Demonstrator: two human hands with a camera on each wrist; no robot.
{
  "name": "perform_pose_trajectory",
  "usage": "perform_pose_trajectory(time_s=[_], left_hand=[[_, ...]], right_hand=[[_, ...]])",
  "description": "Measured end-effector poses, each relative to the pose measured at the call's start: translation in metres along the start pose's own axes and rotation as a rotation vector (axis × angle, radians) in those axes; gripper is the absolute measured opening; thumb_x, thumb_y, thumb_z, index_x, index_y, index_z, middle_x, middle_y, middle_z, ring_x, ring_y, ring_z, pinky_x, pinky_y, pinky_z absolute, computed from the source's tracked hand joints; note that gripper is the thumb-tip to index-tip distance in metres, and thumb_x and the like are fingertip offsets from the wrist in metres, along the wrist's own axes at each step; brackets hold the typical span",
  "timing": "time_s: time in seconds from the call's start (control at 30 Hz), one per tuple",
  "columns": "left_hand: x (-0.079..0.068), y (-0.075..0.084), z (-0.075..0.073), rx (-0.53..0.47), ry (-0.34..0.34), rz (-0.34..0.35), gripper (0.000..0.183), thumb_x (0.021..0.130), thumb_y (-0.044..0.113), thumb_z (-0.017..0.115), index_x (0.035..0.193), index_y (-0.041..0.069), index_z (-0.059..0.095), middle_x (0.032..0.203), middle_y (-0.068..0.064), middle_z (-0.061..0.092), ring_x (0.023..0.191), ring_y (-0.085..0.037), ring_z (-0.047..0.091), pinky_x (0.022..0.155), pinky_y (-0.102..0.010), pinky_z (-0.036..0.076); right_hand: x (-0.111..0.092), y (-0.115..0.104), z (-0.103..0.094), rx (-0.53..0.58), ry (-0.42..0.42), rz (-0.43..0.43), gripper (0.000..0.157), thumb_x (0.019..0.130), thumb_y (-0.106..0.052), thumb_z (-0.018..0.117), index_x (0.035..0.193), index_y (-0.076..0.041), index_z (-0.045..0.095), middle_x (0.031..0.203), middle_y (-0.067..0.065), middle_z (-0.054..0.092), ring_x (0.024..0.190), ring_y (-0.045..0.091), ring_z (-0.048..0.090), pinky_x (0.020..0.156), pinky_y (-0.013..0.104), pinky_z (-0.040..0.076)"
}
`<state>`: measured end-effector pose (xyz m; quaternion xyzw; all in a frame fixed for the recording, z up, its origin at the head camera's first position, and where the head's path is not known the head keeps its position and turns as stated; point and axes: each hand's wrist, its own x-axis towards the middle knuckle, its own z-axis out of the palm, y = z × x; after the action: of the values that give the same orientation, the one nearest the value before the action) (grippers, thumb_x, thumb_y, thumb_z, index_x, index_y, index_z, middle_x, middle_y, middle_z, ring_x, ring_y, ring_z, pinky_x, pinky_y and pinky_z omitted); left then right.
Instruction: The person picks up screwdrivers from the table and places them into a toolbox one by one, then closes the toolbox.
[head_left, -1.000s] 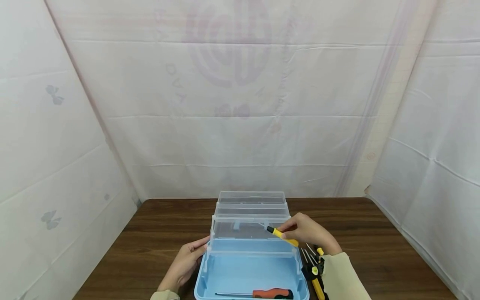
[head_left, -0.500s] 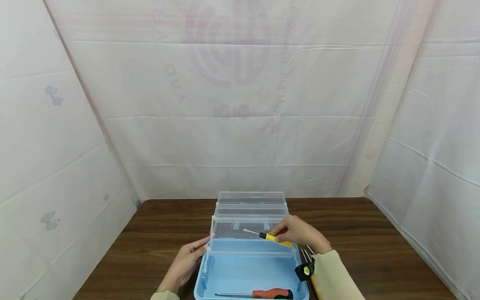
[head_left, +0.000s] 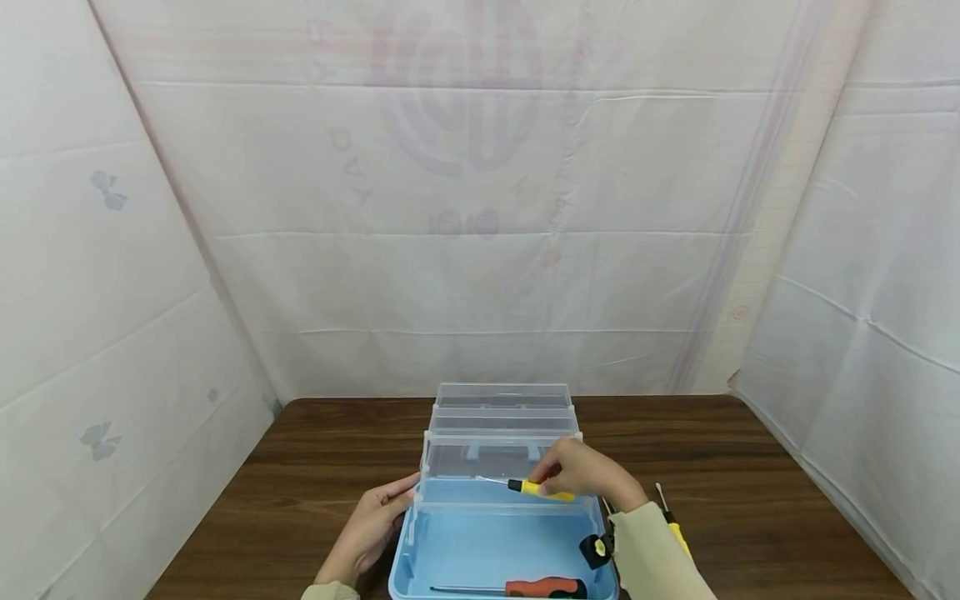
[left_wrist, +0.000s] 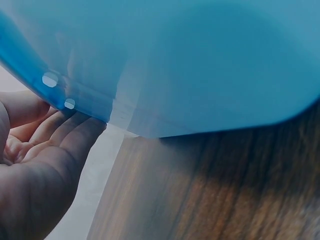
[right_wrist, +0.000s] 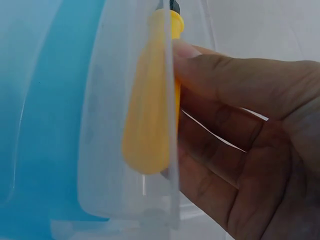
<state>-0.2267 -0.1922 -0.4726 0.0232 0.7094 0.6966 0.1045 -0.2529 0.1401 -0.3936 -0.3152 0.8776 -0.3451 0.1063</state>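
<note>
My right hand [head_left: 581, 468] pinches a yellow-handled screwdriver [head_left: 551, 494] between thumb and fingers, its shaft pointing left. It hovers at the clear tiered trays [head_left: 501, 422] raised behind a light-blue toolbox [head_left: 487, 546]. In the right wrist view, the yellow handle [right_wrist: 150, 110] shows through a clear tray wall [right_wrist: 127, 195]. My left hand [head_left: 371, 525] holds the toolbox's left side; in the left wrist view its thumb and fingers [left_wrist: 70, 140] grip the blue edge. A red-and-black screwdriver [head_left: 543, 587] lies inside the box near the front.
On the brown table [head_left: 765, 500], right of the box, lies another yellow-handled screwdriver [head_left: 675, 533], partly behind the sleeve [head_left: 660, 554]. A black piece [head_left: 597, 550] sits by the right sleeve, over the box's right edge. White sheeting [head_left: 480, 250] encloses the table.
My right hand has moved left and slightly down with the yellow screwdriver, whose shaft now lies nearly level. Its sleeve covers more of the tools at right. My left hand stays put.
</note>
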Motion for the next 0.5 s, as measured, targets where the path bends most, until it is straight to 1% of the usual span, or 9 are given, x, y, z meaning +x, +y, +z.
perform_pose_trajectory(time_s=[0.17,0.37,0.5], left_hand=[[0.0002,0.0003,0.0002,0.009,0.011,0.000,0.048,0.097,0.016,0.055,0.137,-0.008,0.045,0.141,-0.027,0.046,0.116,-0.021,0.059,0.094,-0.038,0.053],[0.0001,0.0008,0.0001,0.017,0.021,-0.006,0.047,0.097,0.016,0.055,0.137,-0.008,0.046,0.140,-0.028,0.046,0.117,-0.023,0.059,0.093,-0.039,0.053],[-0.0002,0.0012,0.0001,0.019,0.021,-0.006,0.047,0.097,0.015,0.055,0.137,-0.009,0.045,0.140,-0.028,0.046,0.116,-0.024,0.059,0.093,-0.039,0.053]], right_hand=[[0.0018,-0.0015,0.0032,-0.001,-0.020,0.008,0.012,0.083,-0.003,0.071,0.094,-0.004,0.077,0.088,0.003,0.074,0.070,0.006,0.057,0.064,0.020,0.052],[0.0030,-0.0034,0.0063,0.002,-0.022,-0.001,0.012,0.082,-0.001,0.072,0.092,-0.004,0.077,0.086,0.003,0.073,0.070,0.007,0.057,0.064,0.020,0.052],[0.0032,-0.0041,0.0081,0.002,-0.024,0.008,0.012,0.081,-0.001,0.072,0.092,-0.004,0.077,0.085,0.002,0.073,0.069,0.007,0.057,0.064,0.020,0.052]])
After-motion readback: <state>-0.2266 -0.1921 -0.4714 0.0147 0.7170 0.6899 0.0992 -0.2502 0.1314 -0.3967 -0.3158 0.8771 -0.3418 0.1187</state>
